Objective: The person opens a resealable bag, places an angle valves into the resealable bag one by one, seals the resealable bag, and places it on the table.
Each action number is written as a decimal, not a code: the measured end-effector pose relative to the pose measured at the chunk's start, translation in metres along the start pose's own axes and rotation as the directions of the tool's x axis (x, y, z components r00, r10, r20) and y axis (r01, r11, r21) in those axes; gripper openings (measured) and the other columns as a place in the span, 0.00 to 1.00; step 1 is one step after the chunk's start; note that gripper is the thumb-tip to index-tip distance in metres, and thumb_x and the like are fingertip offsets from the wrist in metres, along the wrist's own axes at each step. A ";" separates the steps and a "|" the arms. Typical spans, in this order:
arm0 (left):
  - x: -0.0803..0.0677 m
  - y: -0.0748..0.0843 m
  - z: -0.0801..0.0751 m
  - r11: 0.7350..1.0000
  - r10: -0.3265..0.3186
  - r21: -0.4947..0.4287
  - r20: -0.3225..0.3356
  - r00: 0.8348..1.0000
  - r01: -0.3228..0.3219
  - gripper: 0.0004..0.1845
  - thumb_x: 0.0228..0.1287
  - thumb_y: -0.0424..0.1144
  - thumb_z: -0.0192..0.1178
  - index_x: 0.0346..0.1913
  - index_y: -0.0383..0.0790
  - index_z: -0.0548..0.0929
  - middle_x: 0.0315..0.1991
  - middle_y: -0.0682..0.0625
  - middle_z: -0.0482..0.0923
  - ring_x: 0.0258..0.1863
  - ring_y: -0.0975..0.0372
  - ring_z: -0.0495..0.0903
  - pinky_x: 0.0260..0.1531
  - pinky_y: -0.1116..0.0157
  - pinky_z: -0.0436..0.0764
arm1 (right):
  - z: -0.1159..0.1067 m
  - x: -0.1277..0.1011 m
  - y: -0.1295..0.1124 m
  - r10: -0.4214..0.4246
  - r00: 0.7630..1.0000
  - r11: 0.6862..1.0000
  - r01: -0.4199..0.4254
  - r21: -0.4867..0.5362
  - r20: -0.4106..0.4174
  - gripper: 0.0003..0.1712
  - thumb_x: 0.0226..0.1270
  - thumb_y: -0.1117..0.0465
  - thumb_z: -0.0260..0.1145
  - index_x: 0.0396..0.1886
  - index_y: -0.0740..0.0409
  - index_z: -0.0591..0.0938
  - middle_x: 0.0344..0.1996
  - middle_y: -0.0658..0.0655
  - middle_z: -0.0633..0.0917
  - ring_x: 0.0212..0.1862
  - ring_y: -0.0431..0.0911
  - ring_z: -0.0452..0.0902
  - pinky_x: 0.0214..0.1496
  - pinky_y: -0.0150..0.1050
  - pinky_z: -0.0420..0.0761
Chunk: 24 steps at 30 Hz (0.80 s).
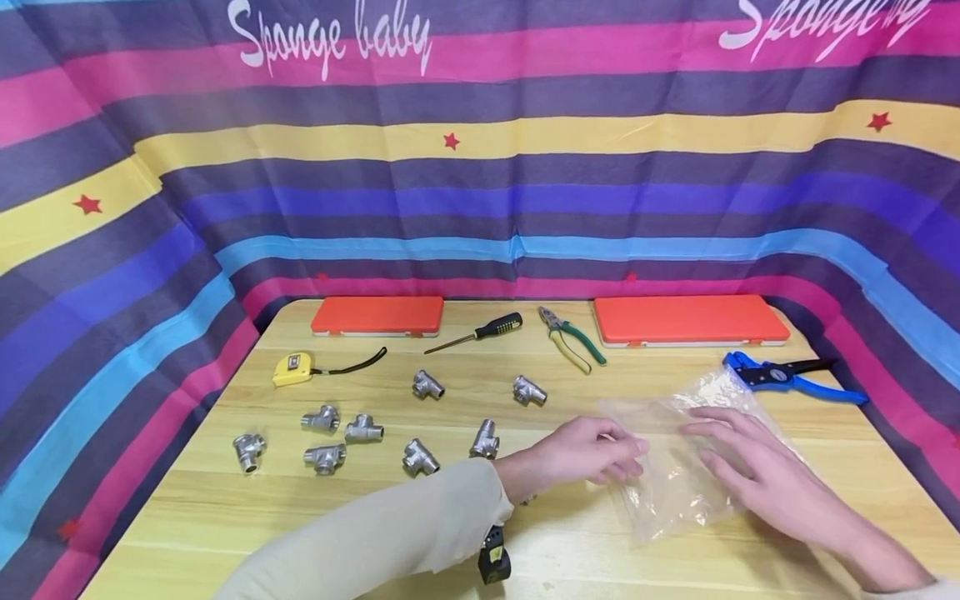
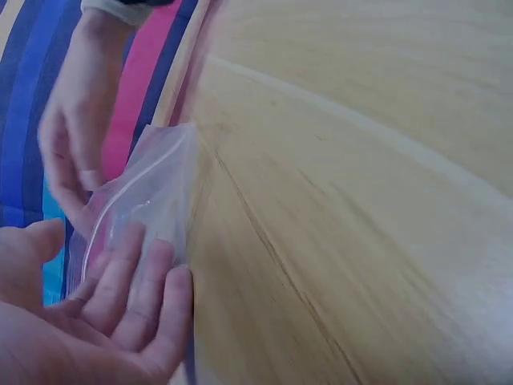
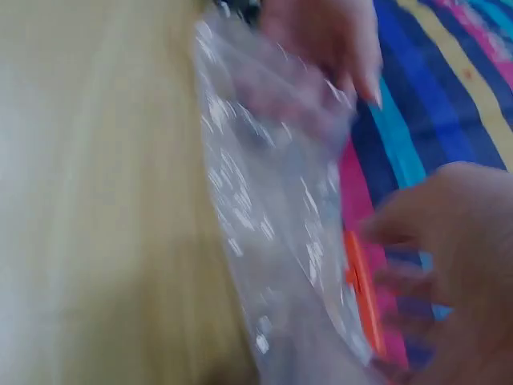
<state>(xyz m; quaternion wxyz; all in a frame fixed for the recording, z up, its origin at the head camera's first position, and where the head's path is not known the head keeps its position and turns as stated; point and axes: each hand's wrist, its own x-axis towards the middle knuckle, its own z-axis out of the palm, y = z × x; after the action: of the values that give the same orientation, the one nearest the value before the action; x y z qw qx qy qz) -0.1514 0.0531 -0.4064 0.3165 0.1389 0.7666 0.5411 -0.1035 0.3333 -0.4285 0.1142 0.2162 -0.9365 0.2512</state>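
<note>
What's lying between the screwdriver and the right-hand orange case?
The green-handled pliers lie between the screwdriver and the right orange case, clearest in the head view.

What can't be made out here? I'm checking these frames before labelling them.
- Clear plastic zip bag: contents, if any, lost in glare in the head view and motion blur in the right wrist view.
- Left hand: its grip on the bag unclear; fingertips blend into film.
- Right hand: wrist cut off by the frame edge.

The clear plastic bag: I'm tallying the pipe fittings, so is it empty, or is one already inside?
Empty, apparently: the clear plastic bag lies flat under both hands, wood showing through, no fitting inside.
</note>
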 end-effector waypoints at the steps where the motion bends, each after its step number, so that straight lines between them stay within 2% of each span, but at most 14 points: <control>1: 0.000 0.002 0.001 1.000 -0.015 0.012 -0.001 1.000 0.015 0.13 0.77 0.57 0.66 0.46 0.52 0.88 0.38 0.58 0.93 0.38 0.64 0.90 0.42 0.63 0.89 | -0.002 -0.002 0.006 -0.011 1.000 0.999 0.012 -0.045 0.008 0.23 0.75 0.63 0.73 0.66 0.45 0.85 0.70 0.55 0.81 0.69 0.50 0.73 0.71 0.12 0.51; 2: 0.001 0.004 0.002 0.999 -0.029 0.022 -0.003 1.000 0.029 0.14 0.76 0.57 0.67 0.45 0.51 0.88 0.37 0.57 0.93 0.37 0.63 0.90 0.41 0.63 0.88 | -0.003 -0.005 0.011 -0.010 0.999 0.998 0.012 -0.061 0.037 0.25 0.75 0.62 0.73 0.69 0.46 0.83 0.72 0.59 0.79 0.70 0.55 0.72 0.71 0.12 0.47; 4: 0.002 0.007 0.006 0.998 -0.057 0.039 -0.012 0.998 0.058 0.15 0.75 0.57 0.68 0.43 0.50 0.88 0.35 0.56 0.93 0.35 0.62 0.91 0.38 0.63 0.87 | -0.005 -0.011 0.017 0.035 0.994 0.997 -0.027 -0.075 0.105 0.27 0.76 0.57 0.74 0.72 0.47 0.81 0.75 0.62 0.76 0.72 0.62 0.72 0.82 0.30 0.59; 5: 0.003 0.009 0.007 0.997 -0.068 0.044 -0.014 0.998 0.069 0.14 0.75 0.56 0.68 0.42 0.49 0.88 0.34 0.55 0.93 0.34 0.61 0.91 0.38 0.63 0.87 | -0.004 -0.013 0.019 0.058 0.989 0.996 -0.047 -0.081 0.134 0.28 0.77 0.55 0.74 0.73 0.47 0.80 0.75 0.63 0.76 0.72 0.64 0.73 0.82 0.42 0.67; 7: 0.003 0.012 0.011 0.994 -0.093 0.047 -0.028 0.995 0.094 0.12 0.75 0.53 0.68 0.41 0.49 0.88 0.33 0.55 0.92 0.34 0.61 0.90 0.38 0.63 0.87 | -0.003 -0.017 0.018 0.111 0.977 0.991 -0.096 -0.088 0.184 0.30 0.78 0.50 0.73 0.75 0.46 0.79 0.76 0.65 0.75 0.73 0.68 0.73 0.71 0.62 0.76; 9: 0.004 0.014 0.012 0.992 -0.116 0.044 -0.043 0.992 0.118 0.11 0.76 0.52 0.67 0.41 0.48 0.87 0.33 0.55 0.92 0.34 0.61 0.90 0.40 0.62 0.87 | -0.003 -0.018 0.015 0.156 0.962 0.985 -0.136 -0.102 0.223 0.31 0.78 0.45 0.72 0.75 0.46 0.79 0.76 0.65 0.75 0.73 0.70 0.73 0.60 0.75 0.77; 13: 0.003 0.014 0.012 0.989 -0.138 0.048 -0.076 0.988 0.141 0.18 0.74 0.60 0.66 0.41 0.48 0.88 0.32 0.57 0.92 0.33 0.61 0.90 0.41 0.60 0.87 | -0.006 -0.017 0.008 0.253 0.927 0.963 -0.215 -0.159 0.277 0.35 0.80 0.37 0.67 0.78 0.45 0.77 0.77 0.66 0.75 0.73 0.71 0.72 0.59 0.79 0.76; 16: 0.003 0.011 0.011 0.990 -0.114 0.075 -0.083 0.990 0.121 0.19 0.72 0.61 0.69 0.38 0.49 0.86 0.31 0.57 0.91 0.32 0.62 0.90 0.38 0.62 0.87 | -0.009 -0.018 0.007 0.265 0.927 0.961 -0.232 -0.149 0.265 0.36 0.80 0.37 0.67 0.79 0.49 0.76 0.77 0.67 0.76 0.73 0.72 0.71 0.60 0.80 0.75; 18: 0.003 0.010 0.011 0.990 -0.098 0.089 -0.090 0.991 0.106 0.13 0.72 0.53 0.71 0.35 0.49 0.85 0.30 0.57 0.91 0.31 0.63 0.90 0.37 0.63 0.87 | -0.009 -0.020 0.011 0.199 0.958 0.977 -0.177 -0.119 0.206 0.35 0.79 0.42 0.70 0.79 0.50 0.76 0.77 0.65 0.76 0.79 0.63 0.67 0.80 0.68 0.69; 19: 0.003 0.009 0.011 0.991 -0.092 0.089 -0.093 0.991 0.100 0.10 0.72 0.48 0.71 0.35 0.49 0.86 0.30 0.56 0.90 0.31 0.63 0.90 0.36 0.64 0.87 | -0.010 -0.022 0.014 0.161 0.971 0.984 -0.145 -0.099 0.177 0.36 0.78 0.45 0.72 0.80 0.49 0.75 0.78 0.64 0.75 0.83 0.56 0.63 0.88 0.57 0.60; 20: 0.003 0.008 0.011 0.992 -0.086 0.084 -0.095 0.992 0.094 0.07 0.72 0.44 0.70 0.34 0.49 0.86 0.30 0.56 0.90 0.31 0.63 0.90 0.37 0.65 0.87 | -0.010 -0.024 0.017 0.128 0.980 0.990 -0.117 -0.080 0.155 0.38 0.77 0.47 0.73 0.81 0.48 0.74 0.79 0.63 0.73 0.85 0.48 0.58 0.90 0.42 0.50; 22: 0.002 0.006 0.010 0.994 -0.074 0.072 -0.096 0.993 0.081 0.06 0.71 0.39 0.67 0.34 0.49 0.86 0.30 0.56 0.90 0.32 0.64 0.89 0.37 0.65 0.87 | -0.010 -0.028 0.023 0.082 0.987 0.996 -0.077 -0.042 0.140 0.43 0.75 0.50 0.75 0.85 0.43 0.68 0.83 0.60 0.67 0.86 0.31 0.45 0.78 0.18 0.32; 23: 0.001 0.005 0.008 0.995 -0.065 0.063 -0.092 0.994 0.071 0.06 0.71 0.39 0.66 0.34 0.49 0.86 0.31 0.57 0.89 0.32 0.65 0.88 0.38 0.65 0.87 | -0.010 -0.030 0.026 0.065 0.988 0.997 -0.061 -0.037 0.141 0.46 0.74 0.50 0.76 0.87 0.40 0.65 0.85 0.59 0.64 0.83 0.23 0.40 0.68 0.11 0.31; 24: 0.001 0.004 0.007 0.997 -0.052 0.056 -0.084 0.995 0.057 0.06 0.72 0.39 0.65 0.34 0.49 0.86 0.32 0.57 0.89 0.33 0.65 0.88 0.40 0.65 0.87 | -0.011 -0.033 0.028 0.069 0.985 0.998 -0.067 -0.020 0.160 0.50 0.74 0.50 0.76 0.88 0.39 0.61 0.87 0.58 0.60 0.82 0.20 0.35 0.66 0.11 0.31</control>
<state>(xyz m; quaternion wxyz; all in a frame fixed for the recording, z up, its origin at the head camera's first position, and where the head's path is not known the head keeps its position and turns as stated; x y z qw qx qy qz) -0.1487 0.0602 -0.4045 0.2952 0.1048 0.7980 0.5148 -0.0863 0.3726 -0.4418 0.0315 0.2027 -0.9514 0.2298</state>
